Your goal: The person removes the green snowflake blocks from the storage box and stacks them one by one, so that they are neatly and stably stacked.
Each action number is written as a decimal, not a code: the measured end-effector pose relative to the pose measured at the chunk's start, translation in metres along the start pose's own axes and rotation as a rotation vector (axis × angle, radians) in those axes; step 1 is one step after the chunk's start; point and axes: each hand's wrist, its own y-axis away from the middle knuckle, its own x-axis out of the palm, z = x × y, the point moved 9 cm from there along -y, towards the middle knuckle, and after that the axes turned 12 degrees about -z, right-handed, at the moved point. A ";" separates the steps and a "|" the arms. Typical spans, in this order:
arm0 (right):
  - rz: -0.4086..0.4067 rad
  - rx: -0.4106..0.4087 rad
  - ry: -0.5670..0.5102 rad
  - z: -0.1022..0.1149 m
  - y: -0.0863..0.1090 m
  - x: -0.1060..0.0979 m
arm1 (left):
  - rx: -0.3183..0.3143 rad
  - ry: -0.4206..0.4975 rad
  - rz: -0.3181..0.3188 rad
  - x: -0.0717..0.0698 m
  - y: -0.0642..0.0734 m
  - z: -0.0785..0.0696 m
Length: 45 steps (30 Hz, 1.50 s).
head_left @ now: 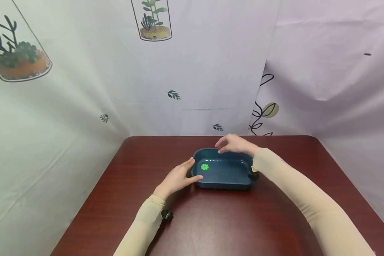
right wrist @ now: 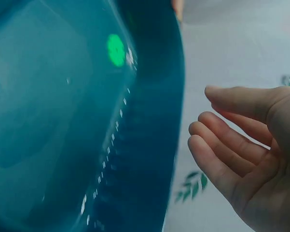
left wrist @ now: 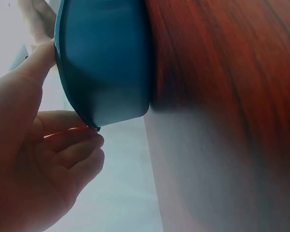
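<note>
A dark blue-green rectangular basin point(head_left: 224, 174) with rounded corners sits on the table. Inside it, near the left end, lies a small bright green disc with a flower-like pattern point(head_left: 204, 166). My left hand point(head_left: 177, 177) is at the basin's left end, its thumb over the near rim and its spread fingers beside the left rim. In the left wrist view the thumb and index finger reach past the rim, so their tips are hidden. Above the far rim hovers my right hand point(head_left: 235, 143), fingers loosely bent with nothing between them. The right wrist view shows it apart from the basin wall point(right wrist: 157, 96).
The reddish-brown wooden table point(head_left: 227, 220) has rounded far corners. White cloth point(head_left: 211, 71) printed with plants hangs behind it and at both sides. Small black devices are worn at the left wrist point(head_left: 166, 215) and the right wrist point(head_left: 253, 174).
</note>
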 end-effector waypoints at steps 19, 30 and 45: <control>0.250 -0.167 0.118 0.031 -0.017 0.079 | 0.024 0.017 0.012 -0.001 0.005 -0.001; 0.370 -0.199 0.216 0.034 -0.024 0.108 | 0.035 0.025 0.009 0.000 0.005 -0.001; 0.400 -0.158 0.316 0.024 -0.035 0.119 | 0.043 0.028 0.002 -0.002 0.002 -0.002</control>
